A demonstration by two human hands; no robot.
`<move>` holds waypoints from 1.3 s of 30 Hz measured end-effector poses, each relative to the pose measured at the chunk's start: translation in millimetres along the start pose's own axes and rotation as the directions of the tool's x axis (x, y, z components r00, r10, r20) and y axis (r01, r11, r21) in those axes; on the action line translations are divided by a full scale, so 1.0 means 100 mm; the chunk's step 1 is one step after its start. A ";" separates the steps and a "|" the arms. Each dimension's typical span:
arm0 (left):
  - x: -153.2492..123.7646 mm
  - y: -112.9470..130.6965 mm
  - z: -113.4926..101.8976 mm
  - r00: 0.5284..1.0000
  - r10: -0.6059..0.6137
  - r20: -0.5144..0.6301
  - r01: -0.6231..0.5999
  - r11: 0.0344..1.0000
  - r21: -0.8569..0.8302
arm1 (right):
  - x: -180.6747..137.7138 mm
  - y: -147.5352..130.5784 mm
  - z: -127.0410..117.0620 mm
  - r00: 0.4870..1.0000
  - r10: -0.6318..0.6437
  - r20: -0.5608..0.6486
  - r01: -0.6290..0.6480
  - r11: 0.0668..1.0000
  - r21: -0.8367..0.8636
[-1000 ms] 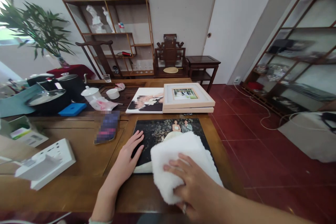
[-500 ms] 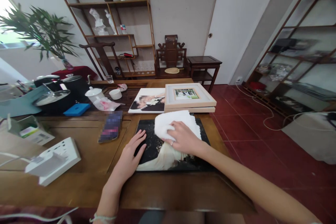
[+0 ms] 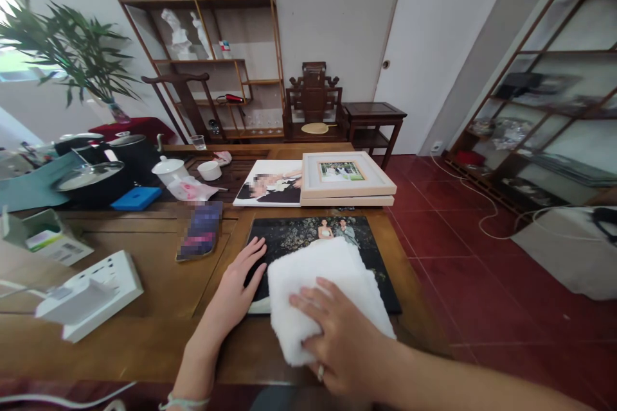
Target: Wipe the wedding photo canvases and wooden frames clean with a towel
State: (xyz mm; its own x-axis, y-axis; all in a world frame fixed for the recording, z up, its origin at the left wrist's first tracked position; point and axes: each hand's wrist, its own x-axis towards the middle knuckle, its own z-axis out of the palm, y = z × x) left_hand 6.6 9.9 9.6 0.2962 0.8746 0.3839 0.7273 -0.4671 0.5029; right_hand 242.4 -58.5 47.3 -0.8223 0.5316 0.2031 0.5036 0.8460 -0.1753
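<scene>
On the wooden table: left hand on dark photo panel, right hand on white cloth.
White power strip sits left, apart from panel. Left hand lies flat at panel's left edge, fingers extended, gripping nothing. Cloth covers panel's near-middle part, overhangs its near edge; right hand's fingers curl into it, gripping it. Light-wood picture frame lies just beyond panel.

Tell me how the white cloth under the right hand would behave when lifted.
The cloth looks soft and fluffy, so it would probably sag and feel light. Its fuzzy surface should resist slipping. Being spread rather than round, it seems unlikely to roll.
</scene>
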 end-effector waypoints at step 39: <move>-0.02 -0.03 -0.01 0.999 0.003 0.049 -0.004 1.000 0.014 | 0.17 0.04 0.00 0.998 -0.045 -0.042 0.046 0.999 0.016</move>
State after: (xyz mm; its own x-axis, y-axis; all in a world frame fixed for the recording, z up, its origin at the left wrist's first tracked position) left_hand 3.6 9.6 8.5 0.3284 0.8785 0.3471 0.7347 -0.4685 0.4906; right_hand 230.4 -45.6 49.9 -0.8324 0.4939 0.2513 0.4609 0.8688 -0.1810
